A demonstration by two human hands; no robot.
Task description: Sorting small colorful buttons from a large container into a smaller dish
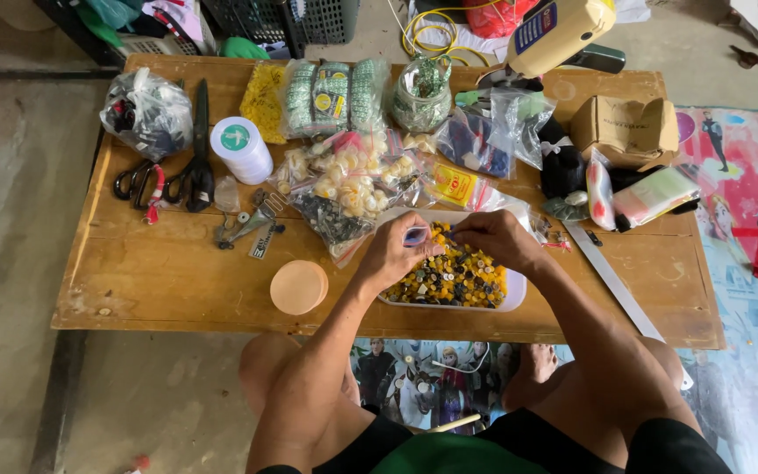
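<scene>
A white rectangular tray (514, 294) full of yellow and dark buttons (462, 276) sits at the near edge of a low wooden table (160, 272). My left hand (392, 254) hovers over the tray's left end and pinches a small clear plastic bag (416, 234). My right hand (497, 237) is over the tray's far side, its fingertips meeting the bag's opening; whether it holds a button I cannot tell.
A round peach lid (298, 287) lies left of the tray. Behind are bags of buttons (353, 184), a white thread spool (240, 147), black scissors (196, 167), a glass jar (421, 95), a cardboard box (626, 130) and a metal ruler (611, 276).
</scene>
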